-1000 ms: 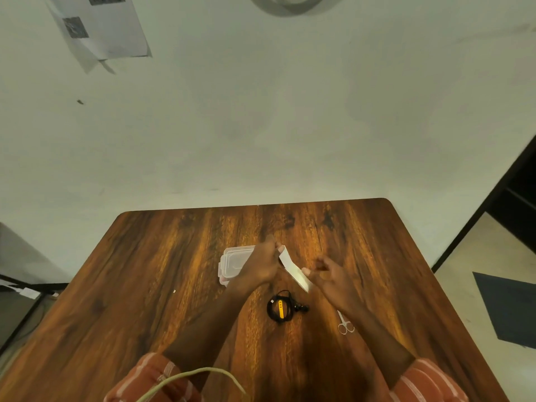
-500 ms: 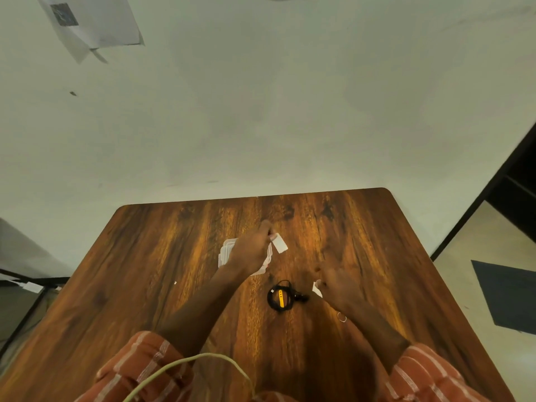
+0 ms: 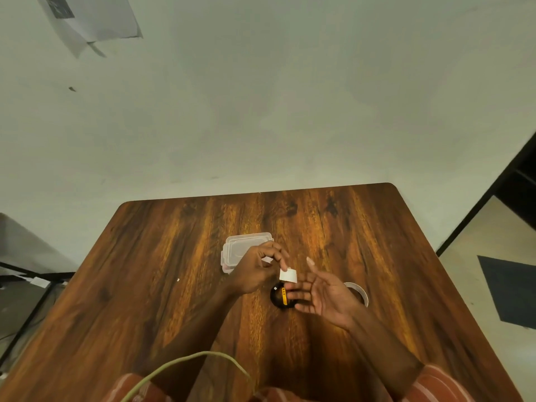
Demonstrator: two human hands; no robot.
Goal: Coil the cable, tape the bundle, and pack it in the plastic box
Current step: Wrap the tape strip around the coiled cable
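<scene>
A small black coiled cable (image 3: 278, 297) with a yellow band lies on the wooden table (image 3: 174, 300), partly hidden under my fingers. My left hand (image 3: 258, 271) pinches a short piece of white tape (image 3: 288, 276) just above the coil. My right hand (image 3: 324, 294) hovers beside it, palm up and fingers spread, its fingertips touching the tape's lower edge. The clear plastic box (image 3: 243, 248), lid on, sits just behind my left hand. A tape roll (image 3: 358, 291) rests on the table behind my right hand, partly covered by it.
A pale green cord (image 3: 188, 361) loops near my chest at the bottom of the view. The table's right edge drops to a floor with a dark mat (image 3: 510, 291). A wall rises behind the table's far edge.
The long tape strip held between both hands is now a short piece in my left hand. My right hand dipped to the table, then rose open-palmed. The tape roll is now visible; the scissors are not.
</scene>
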